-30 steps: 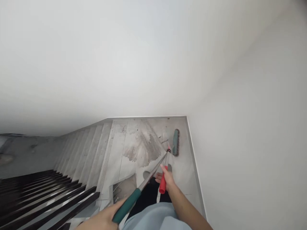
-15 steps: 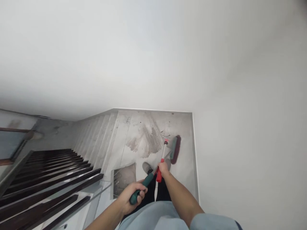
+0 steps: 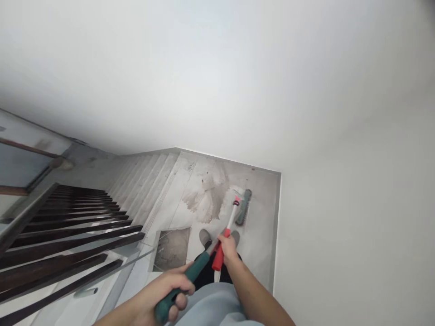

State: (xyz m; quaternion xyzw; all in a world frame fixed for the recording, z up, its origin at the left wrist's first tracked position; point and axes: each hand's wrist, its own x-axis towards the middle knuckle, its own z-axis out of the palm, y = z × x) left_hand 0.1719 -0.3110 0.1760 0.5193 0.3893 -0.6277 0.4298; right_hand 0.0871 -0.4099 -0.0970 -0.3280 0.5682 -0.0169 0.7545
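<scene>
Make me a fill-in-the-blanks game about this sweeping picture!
1. The left hand grips the ____ end of a handle.
2. The right hand holds the ____ grip.
3. The brush rests on the landing near the ____ wall.
4. The dark railing is on the ____ side.

Missing words: green; red; right; left

Brush head (image 3: 244,207) by wall (image 3: 340,226) (stairs (image 3: 142,185) left)

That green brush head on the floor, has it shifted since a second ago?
Yes. The brush head has swung left, off the right wall and toward the wet patch.
</scene>
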